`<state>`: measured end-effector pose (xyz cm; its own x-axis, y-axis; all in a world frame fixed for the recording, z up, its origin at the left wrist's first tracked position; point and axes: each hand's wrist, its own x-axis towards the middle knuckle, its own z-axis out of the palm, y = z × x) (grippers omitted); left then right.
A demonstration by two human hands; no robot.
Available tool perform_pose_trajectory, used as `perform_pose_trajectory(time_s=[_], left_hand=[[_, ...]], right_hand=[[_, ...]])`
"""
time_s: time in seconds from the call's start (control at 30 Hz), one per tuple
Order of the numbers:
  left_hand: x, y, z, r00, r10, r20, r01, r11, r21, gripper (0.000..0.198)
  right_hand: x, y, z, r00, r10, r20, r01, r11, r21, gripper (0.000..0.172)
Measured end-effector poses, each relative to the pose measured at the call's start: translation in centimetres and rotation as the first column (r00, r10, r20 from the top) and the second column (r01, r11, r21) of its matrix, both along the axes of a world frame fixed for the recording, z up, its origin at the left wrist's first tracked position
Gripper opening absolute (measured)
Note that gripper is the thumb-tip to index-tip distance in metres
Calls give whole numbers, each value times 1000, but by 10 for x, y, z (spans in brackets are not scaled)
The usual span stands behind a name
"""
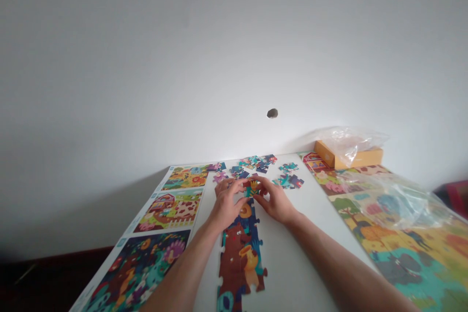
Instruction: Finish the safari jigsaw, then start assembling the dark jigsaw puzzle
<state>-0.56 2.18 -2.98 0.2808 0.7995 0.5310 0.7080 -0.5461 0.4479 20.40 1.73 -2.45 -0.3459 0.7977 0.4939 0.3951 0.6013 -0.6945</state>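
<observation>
My left hand (226, 203) and my right hand (274, 200) meet over the white table (288, 253), with their fingertips on a colourful jigsaw piece (251, 188). That piece sits at the far end of a long assembled jigsaw strip (240, 263) showing a brown bear holding a honey pot. Part of the strip is hidden under my hands. Loose jigsaw pieces (256, 163) lie in a scattered group beyond my fingers, and a smaller group of pieces (288, 180) lies to the right.
Printed picture sheets (171, 219) run down the table's left side, and a large illustrated poster (380, 239) lies to the right under crumpled clear plastic (387, 200). An orange box (347, 156) with a plastic bag (349, 141) stands at the far right corner against a white wall.
</observation>
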Motion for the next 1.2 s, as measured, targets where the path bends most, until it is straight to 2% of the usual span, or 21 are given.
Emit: perform_pose_trajectory(time_s=[0.27,0.37,0.47,0.57,0.63,0.7,0.77,0.9,1.03,1.13,1.2], left_hand=[[1,1,-3,1000,-10,18,9,1000,14,49],[1,1,-2,1000,14,-15,-14,1000,-1,50],[1,1,0,986,148,-77,-152,987,-48,52],[1,1,1,941,281,-190,-304,947,-105,34],[0,1,0,915,314,-253,-352,928,-122,27],[0,2,-1,901,329,-282,-374,920,-121,28],[1,2,-1,894,339,-295,-386,914,-121,31],[1,2,0,889,330,-318,-386,913,-131,34],[2,1,2,888,314,-336,-377,915,-141,36],[3,0,4,890,304,-341,-371,916,-151,37],[3,0,4,892,298,-340,-366,918,-154,38]], right_hand=[[-1,2,-3,1000,-2,-17,2,1000,-3,52],[-1,4,-4,999,-25,24,24,1000,14,42],[3,9,-6,966,-226,124,227,974,6,25],[8,12,-6,855,-447,263,472,881,-38,24],[11,13,-5,786,-506,356,557,829,-51,26],[11,13,-4,732,-538,419,601,799,-24,27],[9,12,-4,705,-543,457,603,797,17,28],[5,8,-4,708,-464,532,541,841,13,32],[2,7,-4,703,-484,521,534,843,63,29],[-3,24,0,705,-521,481,526,839,138,29],[-7,46,5,665,-577,475,603,789,116,33]])
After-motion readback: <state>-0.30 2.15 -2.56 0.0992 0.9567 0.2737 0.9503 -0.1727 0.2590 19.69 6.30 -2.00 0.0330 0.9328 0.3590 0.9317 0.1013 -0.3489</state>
